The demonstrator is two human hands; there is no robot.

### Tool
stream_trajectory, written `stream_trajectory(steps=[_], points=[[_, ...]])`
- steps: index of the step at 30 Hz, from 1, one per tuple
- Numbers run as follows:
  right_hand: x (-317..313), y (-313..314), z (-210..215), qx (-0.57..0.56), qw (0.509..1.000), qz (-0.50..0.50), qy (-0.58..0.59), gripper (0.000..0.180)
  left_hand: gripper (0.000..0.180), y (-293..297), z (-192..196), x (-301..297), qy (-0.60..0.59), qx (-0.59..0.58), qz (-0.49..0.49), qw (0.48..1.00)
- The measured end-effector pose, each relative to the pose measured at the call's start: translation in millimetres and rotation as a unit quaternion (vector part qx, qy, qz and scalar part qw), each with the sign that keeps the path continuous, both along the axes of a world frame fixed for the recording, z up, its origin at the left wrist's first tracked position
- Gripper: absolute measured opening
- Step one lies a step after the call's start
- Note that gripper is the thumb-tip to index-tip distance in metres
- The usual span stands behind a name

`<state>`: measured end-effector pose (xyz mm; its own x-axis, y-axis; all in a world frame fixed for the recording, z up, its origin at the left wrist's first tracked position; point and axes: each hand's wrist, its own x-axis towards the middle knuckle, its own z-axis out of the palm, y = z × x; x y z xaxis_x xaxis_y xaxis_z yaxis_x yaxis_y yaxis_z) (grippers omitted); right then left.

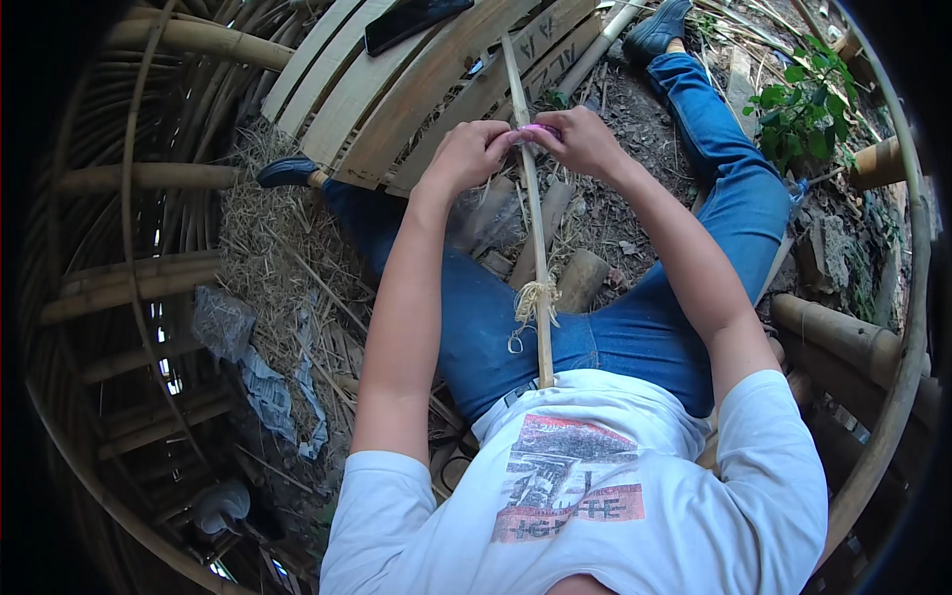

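A long, thin bamboo stick point(536, 213) runs from my waist, between my legs, toward a slatted wooden panel. Near its far part, a bright pink strip point(541, 129) lies across the stick. My left hand point(468, 155) is closed in a pinch on the left end of the strip, close against the stick. On the other side, my right hand point(583, 145) pinches the strip between thumb and fingers. The fingertips partly hide the strip, and whether it is knotted cannot be seen. Lower on the stick, a bundle of pale fibre point(535, 303) is tied round it.
The slatted wooden panel point(397, 119) lies ahead, with a black phone point(416, 22) on it. Cut bamboo pieces point(582, 278) lie between my legs. Dry straw point(268, 218) and a crumpled plastic bag point(222, 322) are at left. A leafy plant point(815, 107) grows at right, above bamboo poles point(838, 332).
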<state>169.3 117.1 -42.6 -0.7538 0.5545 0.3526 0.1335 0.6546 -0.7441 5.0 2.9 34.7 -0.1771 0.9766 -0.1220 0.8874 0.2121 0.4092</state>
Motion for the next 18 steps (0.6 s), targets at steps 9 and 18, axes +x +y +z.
stream_trajectory(steps=[9,18], points=[[-12,9,-7,0.040,0.998,-0.025,0.042,0.026,0.027,13,-3,-18,-0.011,0.007,-0.011,1.000],[-15,14,-16,0.073,0.993,-0.041,0.085,0.026,0.026,23,1,-17,-0.009,-0.002,-0.023,1.000]])
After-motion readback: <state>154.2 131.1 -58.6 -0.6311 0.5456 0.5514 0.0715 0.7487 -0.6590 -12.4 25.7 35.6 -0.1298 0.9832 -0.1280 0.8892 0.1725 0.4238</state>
